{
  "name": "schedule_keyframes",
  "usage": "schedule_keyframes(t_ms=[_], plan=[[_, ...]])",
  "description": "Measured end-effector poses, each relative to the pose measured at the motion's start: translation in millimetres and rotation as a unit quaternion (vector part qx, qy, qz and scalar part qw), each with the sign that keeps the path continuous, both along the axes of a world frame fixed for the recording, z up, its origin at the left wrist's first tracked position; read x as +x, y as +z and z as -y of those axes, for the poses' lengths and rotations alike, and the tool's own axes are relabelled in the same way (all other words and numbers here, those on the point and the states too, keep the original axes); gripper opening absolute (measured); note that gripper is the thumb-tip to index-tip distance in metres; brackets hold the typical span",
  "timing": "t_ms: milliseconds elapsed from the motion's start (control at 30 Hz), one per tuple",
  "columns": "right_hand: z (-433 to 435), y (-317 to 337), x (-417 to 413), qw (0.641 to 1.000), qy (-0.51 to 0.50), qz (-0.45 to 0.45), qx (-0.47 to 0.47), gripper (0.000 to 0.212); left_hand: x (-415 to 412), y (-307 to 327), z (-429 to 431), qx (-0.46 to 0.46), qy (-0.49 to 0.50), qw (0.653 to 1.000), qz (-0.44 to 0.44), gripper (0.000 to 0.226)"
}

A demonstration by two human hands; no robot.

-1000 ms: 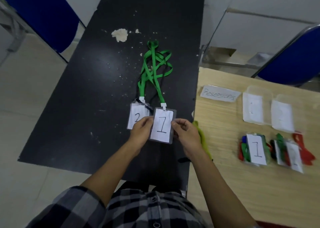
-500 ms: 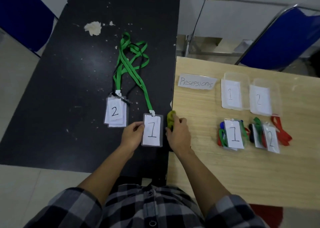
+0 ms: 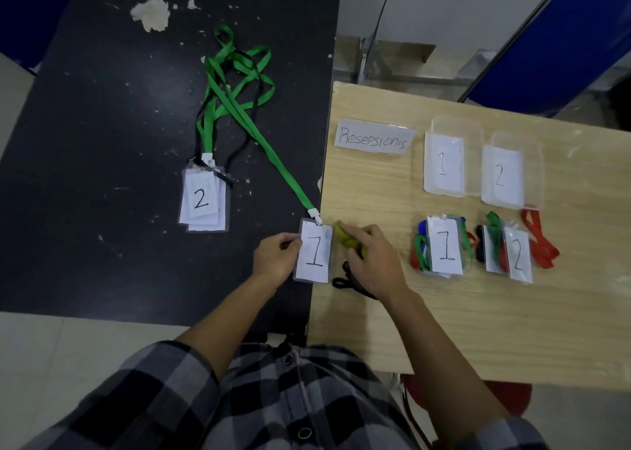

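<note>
Nearest, above the checked shirt (image 3: 290, 408), the left hand (image 3: 278, 258) pinches the left edge of the badge marked 1 (image 3: 316, 250). The badge lies flat right at the seam where the black tabletop (image 3: 102, 108) meets the wooden tabletop (image 3: 444, 330). Just beside it, the right hand (image 3: 372, 262) is curled round a yellow-green cloth (image 3: 345, 239) bunched against the badge's right edge, and a black cord (image 3: 341, 283) loops out from under the palm. The badge looks light, a thin clear sleeve over paper. It is probably stiff enough to lift by an edge, yet slick and bendable, so a pinch on a long side or at the clip seems best; its green lanyard (image 3: 259, 142) would trail limply behind. Farther off lie a stack of badges marked 2 (image 3: 203, 200), a sorted pile marked 1 (image 3: 444, 248), and a clear tub numbered 1 (image 3: 444, 163).
</note>
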State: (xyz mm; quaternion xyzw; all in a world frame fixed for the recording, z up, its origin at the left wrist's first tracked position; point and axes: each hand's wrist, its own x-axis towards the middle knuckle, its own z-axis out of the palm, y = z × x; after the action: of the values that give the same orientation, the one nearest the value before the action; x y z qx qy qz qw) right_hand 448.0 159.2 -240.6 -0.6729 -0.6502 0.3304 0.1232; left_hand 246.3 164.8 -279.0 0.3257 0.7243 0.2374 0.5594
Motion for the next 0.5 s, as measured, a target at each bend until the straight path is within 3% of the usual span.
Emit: schedule_keyframes(t_ms=[333,500], plan=[[6.6,1.3,-15.1,0.968,0.16,0.194,-0.024,0.052,0.6,-8.5,-0.8,0.015,-0.019,0.998,-0.058,0.017],[-6.3,-0.4,-32.5,0.967,0.129,0.216,-0.032,0.07,1.1,-10.7,-2.4,0.02,-0.02,0.998,-0.062,0.017]])
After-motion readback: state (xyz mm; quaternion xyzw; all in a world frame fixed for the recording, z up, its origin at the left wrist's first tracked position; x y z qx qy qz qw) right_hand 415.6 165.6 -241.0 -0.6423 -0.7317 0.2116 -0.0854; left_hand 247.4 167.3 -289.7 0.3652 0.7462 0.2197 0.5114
